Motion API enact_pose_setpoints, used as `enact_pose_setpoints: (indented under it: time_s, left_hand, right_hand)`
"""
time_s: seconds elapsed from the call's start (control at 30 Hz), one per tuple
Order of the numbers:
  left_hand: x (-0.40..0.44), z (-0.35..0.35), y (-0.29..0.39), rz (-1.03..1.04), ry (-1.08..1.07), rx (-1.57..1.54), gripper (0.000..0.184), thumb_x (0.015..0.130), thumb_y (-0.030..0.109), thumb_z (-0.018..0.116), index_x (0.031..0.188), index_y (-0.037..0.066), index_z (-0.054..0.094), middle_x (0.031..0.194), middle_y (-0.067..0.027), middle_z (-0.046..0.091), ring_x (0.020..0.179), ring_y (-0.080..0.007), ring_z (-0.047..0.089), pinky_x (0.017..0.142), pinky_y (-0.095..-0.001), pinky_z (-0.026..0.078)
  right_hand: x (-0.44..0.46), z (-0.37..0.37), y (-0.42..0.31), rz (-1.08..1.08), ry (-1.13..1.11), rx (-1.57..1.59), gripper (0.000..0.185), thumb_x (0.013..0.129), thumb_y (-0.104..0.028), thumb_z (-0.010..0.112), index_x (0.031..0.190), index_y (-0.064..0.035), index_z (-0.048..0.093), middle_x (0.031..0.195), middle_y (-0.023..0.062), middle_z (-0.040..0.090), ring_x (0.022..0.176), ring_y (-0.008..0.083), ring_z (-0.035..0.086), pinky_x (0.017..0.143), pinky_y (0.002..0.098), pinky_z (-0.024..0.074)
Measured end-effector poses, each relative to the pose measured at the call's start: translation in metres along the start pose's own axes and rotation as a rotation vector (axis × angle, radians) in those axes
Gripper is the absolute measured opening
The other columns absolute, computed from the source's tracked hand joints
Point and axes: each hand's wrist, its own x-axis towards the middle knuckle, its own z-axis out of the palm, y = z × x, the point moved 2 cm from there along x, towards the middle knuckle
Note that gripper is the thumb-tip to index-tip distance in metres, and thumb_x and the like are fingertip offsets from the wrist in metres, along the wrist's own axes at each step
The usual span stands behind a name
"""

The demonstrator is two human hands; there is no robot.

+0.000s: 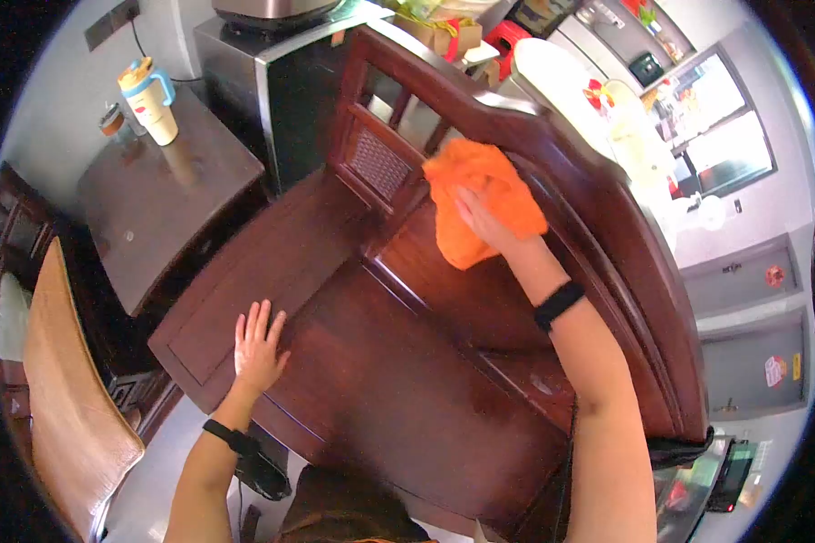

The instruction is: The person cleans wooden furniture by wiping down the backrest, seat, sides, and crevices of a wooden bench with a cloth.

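Note:
My right hand (482,217) presses an orange cloth (489,185) against the carved backrest (598,217) of a dark red wooden bench; the cloth partly hides its fingers. Lower down on the left, my left hand (261,348) lies flat with fingers spread on the bench seat (371,380), holding nothing. Beside the cloth, the backrest has a woven lattice panel (378,165).
A dark side table (181,181) at the upper left bears a tumbler with a blue handle (149,101) and a small glass jar (115,123). A black cabinet (308,100) stands behind the bench. A tan cushion (72,389) leans at the far left.

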Motion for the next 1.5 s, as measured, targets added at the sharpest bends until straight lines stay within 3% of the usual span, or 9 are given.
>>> enact_pose_setpoints:
  time_s: [0.37, 0.57, 0.67, 0.77, 1.1, 1.17, 1.27, 1.4, 1.5]
  left_hand:
    - [0.012, 0.016, -0.040, 0.185, 0.025, 0.114, 0.072, 0.070, 0.012, 0.064, 0.137, 0.017, 0.038, 0.143, -0.0146, 0.031, 0.131, -0.0319, 0.030, 0.105, -0.0497, 0.024]
    - [0.013, 0.015, -0.042, 0.168, -0.060, -0.003, 0.072, 0.070, 0.009, 0.063, 0.137, 0.018, 0.039, 0.144, -0.0143, 0.030, 0.131, -0.0315, 0.030, 0.107, -0.0502, 0.022]
    - [0.022, 0.005, -0.044, 0.150, -0.085, -0.018, 0.072, 0.071, 0.009, 0.063, 0.138, 0.019, 0.038, 0.144, -0.0135, 0.030, 0.132, -0.0305, 0.029, 0.108, -0.0496, 0.020]
    - [0.015, 0.006, -0.047, 0.150, -0.105, -0.048, 0.071, 0.072, 0.009, 0.062, 0.138, 0.019, 0.038, 0.144, -0.0125, 0.031, 0.132, -0.0297, 0.029, 0.109, -0.0486, 0.021]
    - [0.013, 0.011, -0.055, 0.130, -0.010, -0.152, 0.070, 0.069, 0.007, 0.065, 0.134, 0.022, 0.044, 0.142, -0.0091, 0.035, 0.131, -0.0272, 0.033, 0.108, -0.0456, 0.024]
    - [0.014, 0.011, -0.055, 0.113, -0.018, -0.185, 0.069, 0.070, 0.007, 0.063, 0.134, 0.022, 0.044, 0.142, -0.0090, 0.035, 0.130, -0.0276, 0.033, 0.108, -0.0457, 0.024]
    - [0.010, 0.015, -0.052, 0.129, -0.008, -0.133, 0.066, 0.073, 0.008, 0.061, 0.135, 0.023, 0.043, 0.142, -0.0095, 0.034, 0.130, -0.0279, 0.034, 0.108, -0.0459, 0.023]
    - [0.013, 0.011, -0.052, 0.145, -0.049, -0.088, 0.063, 0.076, 0.010, 0.059, 0.135, 0.023, 0.042, 0.143, -0.0108, 0.034, 0.131, -0.0283, 0.032, 0.108, -0.0465, 0.023]
    - [0.013, 0.017, -0.053, 0.155, -0.047, -0.089, 0.063, 0.076, 0.011, 0.059, 0.136, 0.022, 0.042, 0.142, -0.0119, 0.033, 0.131, -0.0289, 0.032, 0.108, -0.0476, 0.023]
  right_hand:
    - [0.079, 0.077, -0.052, -0.114, 0.218, -0.242, 0.022, 0.089, -0.022, 0.053, 0.103, -0.0050, 0.057, 0.107, 0.0110, 0.059, 0.103, 0.0290, 0.055, 0.088, 0.0397, 0.0438]
    - [0.114, 0.129, -0.060, 0.005, 0.343, 0.861, 0.029, 0.092, -0.027, 0.048, 0.109, -0.0042, 0.053, 0.098, 0.0119, 0.058, 0.096, 0.0280, 0.058, 0.080, 0.0336, 0.0475]
    - [0.143, 0.098, -0.098, 0.444, -0.369, -0.026, 0.051, 0.090, -0.047, 0.043, 0.122, -0.0082, 0.049, 0.120, 0.0161, 0.054, 0.113, 0.0311, 0.052, 0.094, 0.0399, 0.0429]
    - [0.152, 0.179, -0.075, 0.204, 0.070, 0.105, 0.037, 0.089, -0.038, 0.049, 0.111, -0.0074, 0.048, 0.103, 0.0203, 0.056, 0.093, 0.0356, 0.061, 0.077, 0.0435, 0.0522]
    - [0.149, 0.157, -0.125, 0.363, -0.434, 0.184, 0.052, 0.092, -0.042, 0.042, 0.125, -0.0024, 0.045, 0.126, 0.0201, 0.051, 0.112, 0.0354, 0.053, 0.094, 0.0432, 0.0430]
    - [0.134, 0.156, -0.086, 0.268, -0.029, 0.105, 0.048, 0.094, -0.033, 0.040, 0.130, -0.0022, 0.042, 0.127, 0.0198, 0.050, 0.115, 0.0314, 0.051, 0.098, 0.0416, 0.0409]
    - [0.137, 0.113, -0.100, -0.481, 0.075, -0.863, 0.040, 0.093, -0.016, 0.039, 0.132, -0.0093, 0.043, 0.127, 0.0151, 0.051, 0.111, 0.0278, 0.054, 0.095, 0.0404, 0.0438]
    - [0.162, 0.230, -0.057, -0.074, -0.444, -0.233, 0.043, 0.090, -0.025, 0.046, 0.132, -0.0174, 0.043, 0.129, 0.0137, 0.046, 0.103, 0.0310, 0.057, 0.084, 0.0417, 0.0486]
    - [0.157, 0.180, -0.141, 0.039, -0.014, 0.347, 0.044, 0.088, -0.025, 0.049, 0.131, -0.0201, 0.042, 0.129, 0.0165, 0.045, 0.106, 0.0342, 0.055, 0.087, 0.0412, 0.0469]
